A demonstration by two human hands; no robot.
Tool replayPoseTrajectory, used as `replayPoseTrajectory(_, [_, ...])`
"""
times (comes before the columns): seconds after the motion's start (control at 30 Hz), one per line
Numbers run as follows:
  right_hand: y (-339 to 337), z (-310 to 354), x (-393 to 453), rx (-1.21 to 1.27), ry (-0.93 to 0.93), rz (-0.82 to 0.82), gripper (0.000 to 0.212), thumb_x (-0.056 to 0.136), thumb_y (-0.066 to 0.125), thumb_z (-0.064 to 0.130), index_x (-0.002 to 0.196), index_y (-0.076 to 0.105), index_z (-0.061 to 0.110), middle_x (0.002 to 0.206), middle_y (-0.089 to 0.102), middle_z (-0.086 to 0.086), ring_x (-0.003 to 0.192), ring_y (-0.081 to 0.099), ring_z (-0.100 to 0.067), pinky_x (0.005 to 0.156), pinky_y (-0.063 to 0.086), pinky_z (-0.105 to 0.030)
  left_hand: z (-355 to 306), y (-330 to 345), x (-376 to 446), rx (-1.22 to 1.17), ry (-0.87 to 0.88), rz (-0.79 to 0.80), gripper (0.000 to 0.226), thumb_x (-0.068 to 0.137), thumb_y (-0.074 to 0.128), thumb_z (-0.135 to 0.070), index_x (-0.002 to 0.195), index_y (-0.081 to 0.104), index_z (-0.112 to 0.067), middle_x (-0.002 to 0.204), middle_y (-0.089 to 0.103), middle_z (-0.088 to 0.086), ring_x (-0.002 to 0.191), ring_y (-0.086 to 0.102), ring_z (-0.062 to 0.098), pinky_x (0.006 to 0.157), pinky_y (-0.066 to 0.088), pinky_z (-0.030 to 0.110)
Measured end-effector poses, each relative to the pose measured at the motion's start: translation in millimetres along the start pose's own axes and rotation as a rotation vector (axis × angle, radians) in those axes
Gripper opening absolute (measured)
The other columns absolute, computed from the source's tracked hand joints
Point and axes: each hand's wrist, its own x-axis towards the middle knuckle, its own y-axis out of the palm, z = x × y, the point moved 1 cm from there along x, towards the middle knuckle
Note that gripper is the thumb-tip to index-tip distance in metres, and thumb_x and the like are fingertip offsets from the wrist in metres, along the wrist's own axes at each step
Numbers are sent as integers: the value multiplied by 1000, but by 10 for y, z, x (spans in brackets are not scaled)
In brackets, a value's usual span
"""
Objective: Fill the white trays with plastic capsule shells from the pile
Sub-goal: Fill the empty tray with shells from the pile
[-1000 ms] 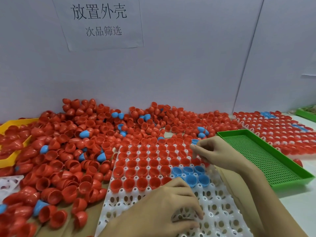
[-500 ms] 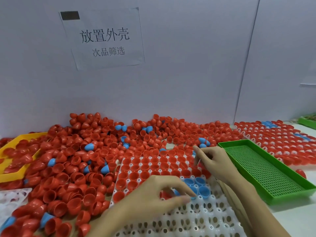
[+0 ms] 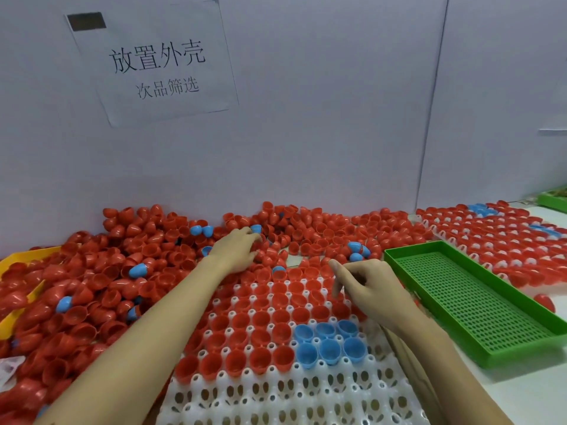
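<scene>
2 hands [image 3: 236, 251], 6 blue shells [image 3: 328, 345] in near white tray [image 3: 276, 394], 2 green trays [image 3: 478, 305], 1 yellow tray [image 3: 18, 262], 1 paper sign [image 3: 153, 62], red shells [image 3: 92, 271] too many to count

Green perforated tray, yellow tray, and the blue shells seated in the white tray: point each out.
Green perforated tray [image 3: 478, 305], head view, its mesh floor.
Yellow tray [image 3: 18, 258], head view, its far rim.
Blue shells [image 3: 329, 348], head view, middle cup of the cluster.
</scene>
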Motion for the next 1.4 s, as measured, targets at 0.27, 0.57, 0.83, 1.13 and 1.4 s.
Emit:
replayPoseTrajectory(0.27, [2,-13,-4,6,5,12,54,109,53,45,59,68,31,41,47,9,40,38,-8,47,34,-19,-7,130,24,-44,-36,-179,25,96,66,-14,121,66,-14,122,61,4,120,56,28,97,49,45])
replayPoseTrajectory(0.57, [-56,34,-26,-4,38,-1,55,108,52,46,63,74,24,42,47,4,39,38,-8,47,34,-19,-368,-352,-883,-540,177,-468,31,91,78,-8,119,69,-16,113,71,-6,105,67,8,98,55,31])
replayPoseTrajectory(0.83, [-72,156,-61,104,112,63,45,106,55,45,76,78,21,54,55,3,48,45,-9,54,40,-24,-1172,-88,-2012,-843,397,-283,29,95,75,-17,119,65,-31,113,67,-18,110,66,8,95,50,15])
replayPoseTrajectory(1.13, [-134,573,-132,401,76,624,34,100,74,24,134,69,27,128,73,-4,118,71,-30,101,59,-45,-1006,-111,-1993,-1390,104,-248,16,95,73,-26,111,73,-31,111,77,-5,103,76,16,92,57,23])
replayPoseTrajectory(1.4, [-11,639,-160,472,148,556,27,109,58,32,135,65,26,106,78,-17,95,77,-36,83,63,-35,-962,-84,-1995,-1376,22,-343,23,93,76,-35,113,67,-32,99,74,-1,66,76,26,61,59,26])
